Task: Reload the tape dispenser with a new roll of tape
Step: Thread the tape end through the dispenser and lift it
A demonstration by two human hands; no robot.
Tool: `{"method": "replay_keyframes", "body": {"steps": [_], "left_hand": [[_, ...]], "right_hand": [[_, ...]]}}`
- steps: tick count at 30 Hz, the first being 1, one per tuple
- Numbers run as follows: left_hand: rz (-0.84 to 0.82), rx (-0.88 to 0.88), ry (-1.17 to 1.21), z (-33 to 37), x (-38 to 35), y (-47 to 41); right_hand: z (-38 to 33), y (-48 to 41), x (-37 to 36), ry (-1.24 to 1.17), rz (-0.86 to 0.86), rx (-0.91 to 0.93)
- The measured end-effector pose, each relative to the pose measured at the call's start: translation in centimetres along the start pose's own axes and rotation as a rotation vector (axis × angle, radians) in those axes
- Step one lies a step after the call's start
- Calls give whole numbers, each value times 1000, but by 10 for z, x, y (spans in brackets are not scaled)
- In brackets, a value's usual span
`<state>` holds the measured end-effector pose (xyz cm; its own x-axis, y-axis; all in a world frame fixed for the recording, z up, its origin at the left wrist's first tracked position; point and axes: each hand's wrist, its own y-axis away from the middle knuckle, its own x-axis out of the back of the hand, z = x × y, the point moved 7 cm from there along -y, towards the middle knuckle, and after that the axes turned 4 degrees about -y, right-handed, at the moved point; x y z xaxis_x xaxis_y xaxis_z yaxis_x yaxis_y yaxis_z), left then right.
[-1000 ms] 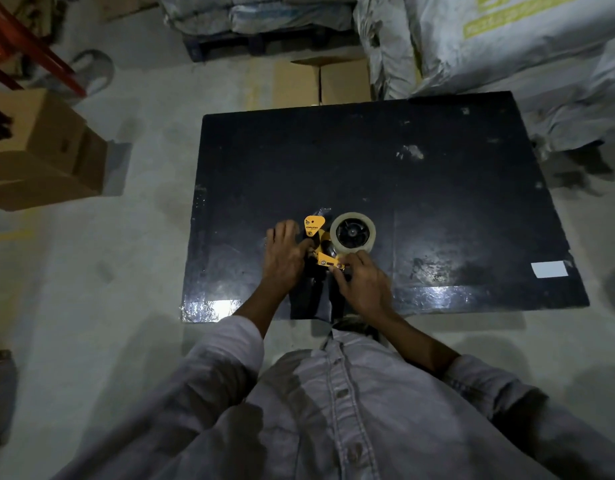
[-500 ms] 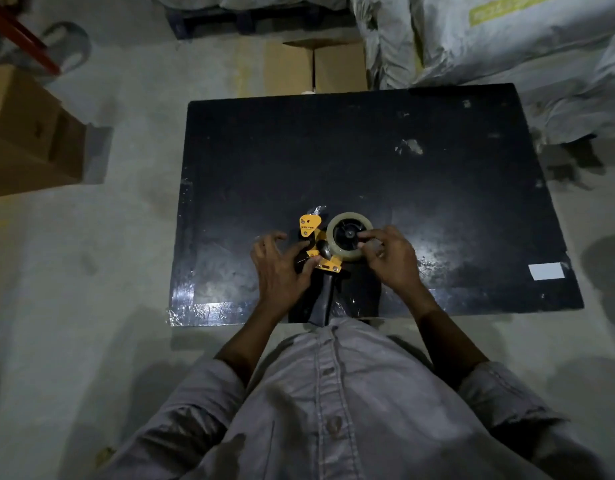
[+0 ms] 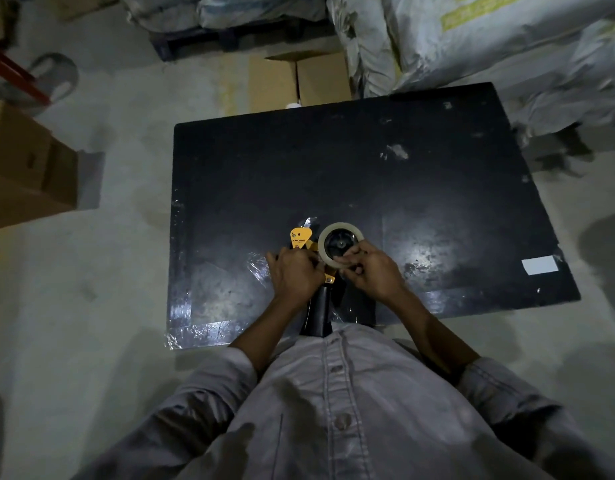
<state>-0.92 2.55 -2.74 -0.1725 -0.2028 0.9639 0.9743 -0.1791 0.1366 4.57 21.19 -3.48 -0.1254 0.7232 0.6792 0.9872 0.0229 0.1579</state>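
A yellow tape dispenser with a black handle lies near the front edge of the black table. A pale roll of tape sits on its black hub, to the right of the yellow plate. My left hand grips the dispenser's yellow body just above the handle. My right hand lies against the roll's lower right side, its fingers curled and pinching at the roll's edge. The part of the roll under my fingers is hidden.
A white label sticks to the table at the right. Cardboard boxes stand on the floor at the left and behind the table. Large grey sacks are piled at the back right.
My left hand has closed over the dispenser's yellow body. My right hand has shifted from the roll's right side to its lower edge and pinches there.
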Motion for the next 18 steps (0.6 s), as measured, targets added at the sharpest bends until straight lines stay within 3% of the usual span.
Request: {"method": "replay_keyframes", "body": {"steps": [6,18], "left_hand": [[-131,53,32,0,-3,-18],[-150,174,228,-13,-3,-12]], "right_hand": [[7,0,-1,-9,4,-9],[-1,2,2,22,6,-10]]}}
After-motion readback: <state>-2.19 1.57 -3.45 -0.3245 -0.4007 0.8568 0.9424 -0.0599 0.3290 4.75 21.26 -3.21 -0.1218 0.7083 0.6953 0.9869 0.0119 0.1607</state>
